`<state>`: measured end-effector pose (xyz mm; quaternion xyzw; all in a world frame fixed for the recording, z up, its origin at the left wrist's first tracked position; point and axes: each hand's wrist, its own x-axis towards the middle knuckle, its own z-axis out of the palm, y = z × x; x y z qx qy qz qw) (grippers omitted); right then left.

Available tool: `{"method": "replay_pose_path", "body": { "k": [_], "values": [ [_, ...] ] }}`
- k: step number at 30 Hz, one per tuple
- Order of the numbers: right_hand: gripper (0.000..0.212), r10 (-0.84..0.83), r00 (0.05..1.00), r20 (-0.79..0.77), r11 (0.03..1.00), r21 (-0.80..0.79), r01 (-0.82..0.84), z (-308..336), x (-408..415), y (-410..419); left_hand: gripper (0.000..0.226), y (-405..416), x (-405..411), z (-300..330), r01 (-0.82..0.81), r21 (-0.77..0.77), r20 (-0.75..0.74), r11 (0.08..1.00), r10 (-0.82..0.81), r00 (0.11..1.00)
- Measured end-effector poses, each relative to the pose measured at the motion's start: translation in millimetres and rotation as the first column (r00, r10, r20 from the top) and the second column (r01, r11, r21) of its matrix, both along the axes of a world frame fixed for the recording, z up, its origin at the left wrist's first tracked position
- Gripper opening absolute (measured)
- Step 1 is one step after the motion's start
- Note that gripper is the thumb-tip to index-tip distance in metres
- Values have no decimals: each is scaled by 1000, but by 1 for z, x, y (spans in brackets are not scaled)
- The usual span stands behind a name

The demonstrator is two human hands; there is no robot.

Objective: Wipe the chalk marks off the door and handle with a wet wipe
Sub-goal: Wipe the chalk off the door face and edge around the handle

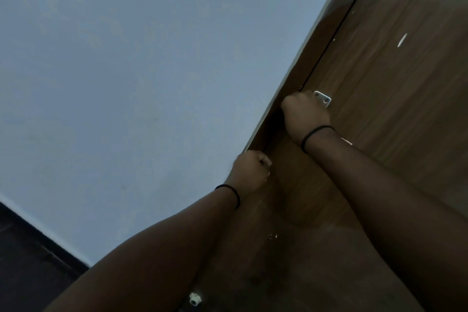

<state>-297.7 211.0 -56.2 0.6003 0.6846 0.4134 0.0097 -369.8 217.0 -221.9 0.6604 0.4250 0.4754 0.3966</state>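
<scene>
A brown wooden door [395, 99] fills the right side of the tilted view. Its handle is hidden under my right hand [305, 115], which is closed around it just below the silver mounting plate [323, 99]. My left hand [249, 172] is a closed fist pressed against the door frame [291, 83], lower than the handle. Slivers of white show at its fingertips, too small to identify. No wet wipe is clearly visible. White chalk marks [402, 39] remain on the door panel; smaller specks [272, 236] lie between my forearms.
A grey-blue wall [126, 83] covers the left. A dark floor [30, 261] shows at the bottom left corner. A small white round fitting [195, 299] sits at the bottom edge. A dark gap [334, 33] runs between door and frame.
</scene>
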Motion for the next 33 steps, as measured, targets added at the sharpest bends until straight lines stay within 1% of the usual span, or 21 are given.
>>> {"method": "replay_pose_path", "body": {
  "k": [2,4,6,9,10,12,14,15,20,22,23,24,25,26,27,28,29,30,31,32,33],
  "values": [
    [22,-13,988,153,999,-43,20,-12,-8,-5,19,-1,0,-5,3,-5,-25,1000,-3,1000],
    [21,7,972,237,994,-109,19,-19,-10,-10,19,-2,-2,-7,8,4,-30,1000,-8,1000],
    [12,26,973,229,994,-111,-1,-9,2,-11,18,-3,-3,-5,0,32,-28,999,1,1000],
    [10,71,986,149,996,41,-78,16,25,-9,17,1,-6,0,-13,35,-4,999,13,1000],
    [10,67,990,126,995,64,-76,18,27,-8,17,2,-7,-1,-15,25,0,1000,15,1000],
    [9,42,986,161,999,10,-45,7,18,-7,17,1,-7,-3,-25,8,0,1000,25,1000],
    [12,41,972,230,992,-129,-11,-23,7,-8,16,0,-6,-9,-33,-12,-6,999,33,999],
    [15,54,963,264,986,-166,-10,-37,3,-10,16,0,-6,-12,-34,-19,-13,999,34,999],
    [21,147,934,325,985,-132,-109,-59,22,-17,16,-1,-9,-13,-38,-14,-31,999,38,999],
    [17,176,952,252,983,-91,-157,-68,35,-23,16,-2,-9,-8,-39,-9,-17,999,39,999],
    [14,190,969,158,981,-79,-180,-77,46,-27,17,-3,-8,-7,-40,-7,-6,999,40,999],
    [12,209,978,2,977,-47,-209,-87,57,-31,17,-5,-7,-5,-44,-6,3,999,44,999],
    [12,225,947,-230,974,35,-223,-96,67,-36,18,-5,-6,-4,-47,-4,13,999,47,999],
    [12,250,821,-513,968,164,-192,-102,73,-39,18,-7,-5,-4,-49,-1,27,999,49,998],
    [12,308,559,-770,946,310,-94,-106,76,-38,19,-7,-3,-5,-51,-2,44,999,52,998],
    [13,390,192,-900,913,405,43,-106,76,-36,19,-8,-2,-5,-58,-2,52,998,58,997],
    [14,467,-155,-871,882,445,155,-106,73,-31,20,-9,-1,-4,-63,0,44,998,63,997],
    [15,513,-393,-763,859,463,220,-105,65,-25,20,-11,-1,-3,-71,4,24,997,70,997],
    [16,527,-531,-664,846,468,254,-104,56,-19,20,-11,-1,-2,-72,3,7,997,72,997],
    [16,529,-621,-578,839,468,278,-103,45,-14,20,-13,0,-1,-79,3,-31,997,79,996],
    [17,528,-691,-493,832,464,305,-100,33,-10,21,-13,0,0,-85,1,-71,996,85,994]
  ]
}}
